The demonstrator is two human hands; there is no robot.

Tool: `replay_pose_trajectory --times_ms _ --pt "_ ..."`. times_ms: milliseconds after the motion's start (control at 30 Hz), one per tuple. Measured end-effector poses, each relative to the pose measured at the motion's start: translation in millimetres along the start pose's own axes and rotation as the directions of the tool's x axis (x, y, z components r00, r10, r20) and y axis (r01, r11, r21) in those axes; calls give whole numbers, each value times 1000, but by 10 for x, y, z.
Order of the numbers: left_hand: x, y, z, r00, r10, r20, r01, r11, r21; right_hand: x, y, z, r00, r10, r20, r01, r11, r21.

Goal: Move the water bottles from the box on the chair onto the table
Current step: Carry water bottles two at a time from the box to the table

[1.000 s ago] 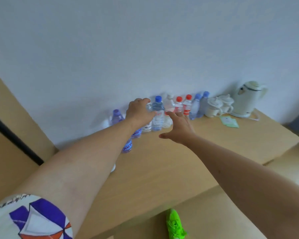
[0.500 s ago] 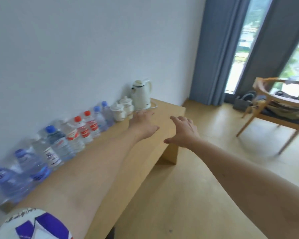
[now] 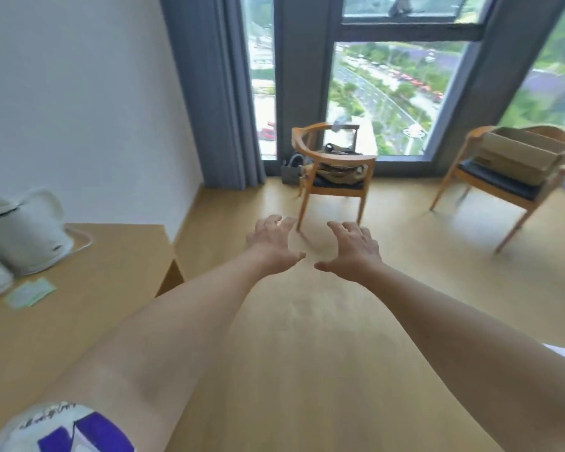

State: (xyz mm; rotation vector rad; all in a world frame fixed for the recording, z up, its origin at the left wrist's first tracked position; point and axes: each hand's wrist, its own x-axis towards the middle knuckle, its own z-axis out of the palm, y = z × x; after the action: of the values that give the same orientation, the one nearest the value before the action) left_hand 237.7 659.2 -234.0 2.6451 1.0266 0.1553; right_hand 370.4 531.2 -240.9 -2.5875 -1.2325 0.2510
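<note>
View has swung right, off the wall: the row of water bottles is out of frame, and the white electric kettle (image 3: 22,231) now sits at the left edge on the light wooden table (image 3: 111,265). Left hand (image 3: 273,246) has let go of the bottles; both it and the right hand (image 3: 353,251) hang empty over the floor, mid-frame. The brown cardboard box (image 3: 519,154) on the wooden armchair (image 3: 490,184) has come into view, upper right.
</note>
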Motion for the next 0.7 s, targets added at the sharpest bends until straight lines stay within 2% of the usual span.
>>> replay_pose_trajectory --times_ms 233,467,700 --pt "1038 1083 618 970 225 88 -222 974 -37 282 1253 -132 957 291 1 -291 956 22" --pt "2404 1912 1007 872 459 171 -469 883 15 1124 2178 -353 878 474 -66 -473 881 27" --pt "3884 2694 1099 784 597 173 -606 795 1 2121 2816 -800 784 608 -123 -607 793 49"
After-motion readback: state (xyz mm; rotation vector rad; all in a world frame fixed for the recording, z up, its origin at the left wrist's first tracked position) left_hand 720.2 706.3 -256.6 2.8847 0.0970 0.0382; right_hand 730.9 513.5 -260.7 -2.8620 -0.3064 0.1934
